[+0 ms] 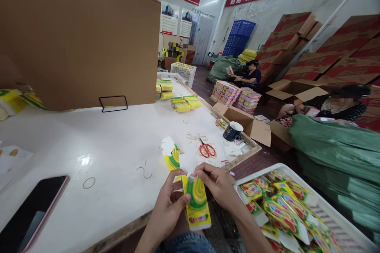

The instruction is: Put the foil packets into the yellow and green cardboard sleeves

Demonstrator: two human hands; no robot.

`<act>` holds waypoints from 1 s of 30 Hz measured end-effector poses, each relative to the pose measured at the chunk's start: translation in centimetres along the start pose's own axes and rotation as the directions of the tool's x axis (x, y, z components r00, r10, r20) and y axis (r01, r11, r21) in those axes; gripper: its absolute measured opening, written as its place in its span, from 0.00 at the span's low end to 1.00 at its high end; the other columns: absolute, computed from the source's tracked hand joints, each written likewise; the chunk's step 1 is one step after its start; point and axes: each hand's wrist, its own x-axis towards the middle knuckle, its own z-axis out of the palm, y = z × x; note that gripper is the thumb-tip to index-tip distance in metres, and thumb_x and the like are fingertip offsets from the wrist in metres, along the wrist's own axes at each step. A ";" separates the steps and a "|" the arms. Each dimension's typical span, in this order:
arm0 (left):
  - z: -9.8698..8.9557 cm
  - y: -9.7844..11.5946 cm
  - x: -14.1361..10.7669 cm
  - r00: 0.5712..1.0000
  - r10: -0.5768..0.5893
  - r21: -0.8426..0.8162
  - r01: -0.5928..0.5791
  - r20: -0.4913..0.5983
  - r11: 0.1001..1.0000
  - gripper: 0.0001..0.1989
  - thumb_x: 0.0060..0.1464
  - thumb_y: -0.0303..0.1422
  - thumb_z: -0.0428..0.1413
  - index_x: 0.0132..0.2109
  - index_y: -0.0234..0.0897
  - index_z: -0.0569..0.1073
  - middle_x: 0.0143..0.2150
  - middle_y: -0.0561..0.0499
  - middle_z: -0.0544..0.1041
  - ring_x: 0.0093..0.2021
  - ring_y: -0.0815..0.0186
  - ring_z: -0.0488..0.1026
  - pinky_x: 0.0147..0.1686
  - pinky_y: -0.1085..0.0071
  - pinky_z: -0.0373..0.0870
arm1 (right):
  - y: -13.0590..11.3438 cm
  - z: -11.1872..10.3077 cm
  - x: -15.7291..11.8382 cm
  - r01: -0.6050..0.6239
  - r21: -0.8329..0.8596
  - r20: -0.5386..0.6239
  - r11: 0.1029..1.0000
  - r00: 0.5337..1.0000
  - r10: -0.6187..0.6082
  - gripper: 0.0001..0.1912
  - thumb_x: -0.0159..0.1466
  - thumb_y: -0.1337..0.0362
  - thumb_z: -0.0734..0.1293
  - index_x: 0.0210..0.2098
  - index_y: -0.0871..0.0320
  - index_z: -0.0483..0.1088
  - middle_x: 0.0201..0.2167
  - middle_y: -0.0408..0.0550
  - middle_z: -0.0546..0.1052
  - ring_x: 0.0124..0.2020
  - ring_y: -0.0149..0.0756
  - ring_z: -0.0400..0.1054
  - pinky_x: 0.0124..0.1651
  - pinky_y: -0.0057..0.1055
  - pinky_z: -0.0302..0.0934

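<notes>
A yellow and green printed carton (pixel 198 205) is held over the table's front edge, its white end flap standing up at the top. My left hand (pixel 173 201) grips the carton's left side, thumb across its front. At the top right corner, the fingers of my right hand (pixel 216 185) pinch the carton by the flap. Just behind, another yellow and green carton (pixel 172 161) lies on the white table (pixel 118 142) with its white flaps spread. Red-handled scissors (pixel 207 149) rest behind my right hand among several loose rubber bands (pixel 204 137).
A white crate (pixel 286 168) of cartons stands at right. On the table are a phone (pixel 35 209), a dark mug (pixel 232 131), carton bundles (pixel 185 103) and a large cardboard sheet (pixel 89 43). Two people sit beyond, near stacked boxes (pixel 350 59) and green sacks (pixel 332 154).
</notes>
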 end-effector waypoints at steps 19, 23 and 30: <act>0.9 -0.5 0.5 0.997 0.045 0.159 -0.034 -0.066 0.987 0.23 0.54 0.35 0.57 0.57 0.42 0.64 0.56 0.42 0.73 0.45 0.56 0.77 0.42 0.64 0.74 | 0.0 -0.3 -0.4 -0.175 -0.011 0.063 0.984 0.982 0.176 0.20 0.57 0.64 0.68 0.49 0.52 0.66 0.28 0.40 0.78 0.29 0.35 0.69 0.31 0.26 0.61; 0.9 -0.5 0.4 0.998 0.011 0.124 -0.004 -0.058 0.992 0.25 0.54 0.35 0.57 0.59 0.42 0.62 0.58 0.40 0.71 0.46 0.55 0.77 0.44 0.62 0.74 | 0.8 -0.3 -0.2 -0.147 -0.226 -0.014 0.963 0.989 0.148 0.16 0.57 0.65 0.67 0.45 0.51 0.67 0.21 0.37 0.75 0.22 0.32 0.64 0.25 0.24 0.55; 0.9 -0.6 0.5 0.997 0.005 0.085 0.001 -0.075 0.996 0.26 0.53 0.35 0.58 0.59 0.43 0.63 0.58 0.40 0.72 0.48 0.54 0.76 0.46 0.60 0.73 | 0.9 -0.5 -0.3 -0.096 -0.293 0.023 0.951 0.994 0.107 0.20 0.57 0.67 0.66 0.48 0.51 0.64 0.21 0.36 0.74 0.22 0.32 0.64 0.24 0.23 0.51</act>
